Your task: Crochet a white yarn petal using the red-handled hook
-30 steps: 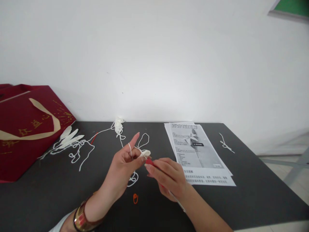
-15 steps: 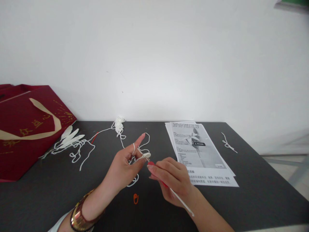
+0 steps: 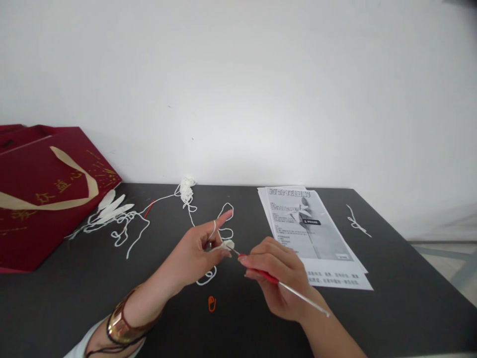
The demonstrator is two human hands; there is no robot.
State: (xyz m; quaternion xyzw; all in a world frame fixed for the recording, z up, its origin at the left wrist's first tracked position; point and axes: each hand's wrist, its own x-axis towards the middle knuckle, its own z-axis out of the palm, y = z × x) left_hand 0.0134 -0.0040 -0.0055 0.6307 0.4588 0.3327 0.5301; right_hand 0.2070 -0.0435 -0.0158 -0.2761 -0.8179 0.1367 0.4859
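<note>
My left hand (image 3: 199, 251) pinches a small white crocheted piece (image 3: 227, 244) between thumb and fingers. White yarn loops over its raised forefinger and trails back across the table. My right hand (image 3: 279, 276) is closed on a crochet hook (image 3: 283, 284) with a red grip and a thin metal shaft. The hook's tip points at the white piece. Both hands hover just above the dark table (image 3: 391, 293).
A stack of printed sheets (image 3: 313, 233) lies right of my hands. White yarn and pale petal shapes (image 3: 115, 214) lie by a red gift bag (image 3: 40, 194) at the left. An orange stitch marker (image 3: 211, 303) rests near me, a yarn scrap (image 3: 357, 223) far right.
My right hand has drawn back to the right, so more of the hook's metal shaft shows behind it. My left hand drifted slightly right and up with the white piece.
</note>
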